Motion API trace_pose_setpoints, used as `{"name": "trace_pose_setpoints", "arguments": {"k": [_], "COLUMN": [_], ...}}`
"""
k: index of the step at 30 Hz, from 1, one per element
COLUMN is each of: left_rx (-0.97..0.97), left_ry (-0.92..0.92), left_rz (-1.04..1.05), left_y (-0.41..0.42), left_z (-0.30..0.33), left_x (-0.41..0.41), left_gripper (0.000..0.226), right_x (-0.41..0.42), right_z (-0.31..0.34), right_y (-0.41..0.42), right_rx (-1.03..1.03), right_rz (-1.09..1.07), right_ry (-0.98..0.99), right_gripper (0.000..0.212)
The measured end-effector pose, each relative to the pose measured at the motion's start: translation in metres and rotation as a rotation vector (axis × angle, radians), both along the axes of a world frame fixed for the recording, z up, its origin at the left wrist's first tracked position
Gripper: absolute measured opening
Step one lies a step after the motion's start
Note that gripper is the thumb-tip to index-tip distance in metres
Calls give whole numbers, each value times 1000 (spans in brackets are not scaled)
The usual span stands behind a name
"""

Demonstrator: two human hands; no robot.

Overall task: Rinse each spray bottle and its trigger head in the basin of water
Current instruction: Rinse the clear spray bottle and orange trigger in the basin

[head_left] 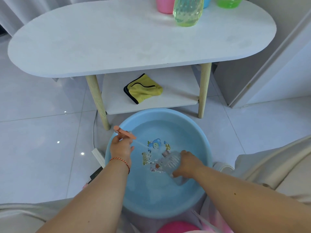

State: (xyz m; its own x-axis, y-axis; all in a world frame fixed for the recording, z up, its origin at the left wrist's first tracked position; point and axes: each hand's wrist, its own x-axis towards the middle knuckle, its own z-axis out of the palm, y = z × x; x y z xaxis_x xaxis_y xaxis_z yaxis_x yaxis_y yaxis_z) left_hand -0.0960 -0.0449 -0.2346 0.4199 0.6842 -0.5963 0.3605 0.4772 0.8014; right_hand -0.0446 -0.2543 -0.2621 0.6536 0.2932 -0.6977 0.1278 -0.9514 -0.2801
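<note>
A light blue basin [200,132] of water sits on the floor in front of me. My right hand [186,163] grips a clear ribbed spray bottle [166,163] lying on its side in the water, its open neck pointing up-left. My left hand [121,148] holds an orange trigger head [124,132] over the basin's left rim, and its thin dip tube [141,144] slants down toward the water. On the white table [101,39] behind stand a yellow-green bottle [186,11], a pink bottle [164,5], a green bottle [228,2] and part of a blue one [207,1].
A folded yellow cloth [144,89] lies on the table's lower shelf [178,91]. Wooden table legs [97,101] stand just behind the basin. A white power strip [98,155] and cable lie on the tiled floor left of the basin. A pink object [178,228] shows at the bottom edge.
</note>
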Motion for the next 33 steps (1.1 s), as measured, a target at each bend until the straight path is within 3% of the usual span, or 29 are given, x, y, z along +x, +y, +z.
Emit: {"name": "trace_pose_setpoints", "arguments": {"k": [4,16,28,33], "left_rx": [88,157,147,153], "left_ry": [-1,130,220,236], "left_rz": [32,-295,-351,-354], "left_y": [2,-12,-13,-12], "left_z": [-4,-24,-34,-38], "left_x": [3,0,0,-1], "left_gripper": [11,8,23,12], "right_x": [6,10,10,7], "right_z": [-7,-18,-31,-35], "right_y": [-1,2,15,14], "right_rx": [-46,-172,-193,-184], "right_rz": [-73,-134,-132,-130], "right_ry": [28,30,46,83], "right_gripper": [83,76,90,81]}}
